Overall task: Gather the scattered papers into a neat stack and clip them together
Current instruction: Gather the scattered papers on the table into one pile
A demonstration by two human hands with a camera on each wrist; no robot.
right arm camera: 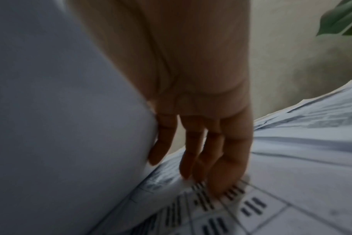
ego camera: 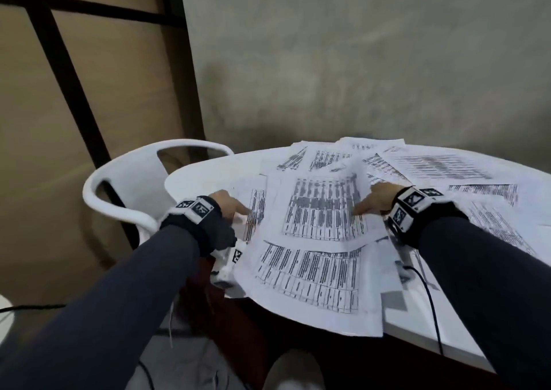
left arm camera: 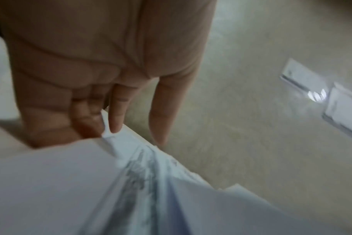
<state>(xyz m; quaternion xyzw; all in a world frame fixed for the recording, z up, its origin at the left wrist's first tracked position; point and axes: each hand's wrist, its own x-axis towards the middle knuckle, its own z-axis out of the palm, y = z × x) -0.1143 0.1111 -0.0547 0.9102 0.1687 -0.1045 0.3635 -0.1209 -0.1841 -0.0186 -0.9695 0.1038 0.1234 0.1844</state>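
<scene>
step: gathering | left hand [ego camera: 228,203] pinches sheet edge | right hand [ego camera: 377,200] flat, fingers spread, pinning printed papers [ego camera: 323,210] on worktop [ego camera: 193,174] so they don't slide

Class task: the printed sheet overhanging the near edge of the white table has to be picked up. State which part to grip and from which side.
Grip the overhanging sheet by its free near edge, coming from the person's side. That edge juts past the table, so likely a thumb fits above and fingers beneath; elsewhere it lies flat under other papers.
</scene>
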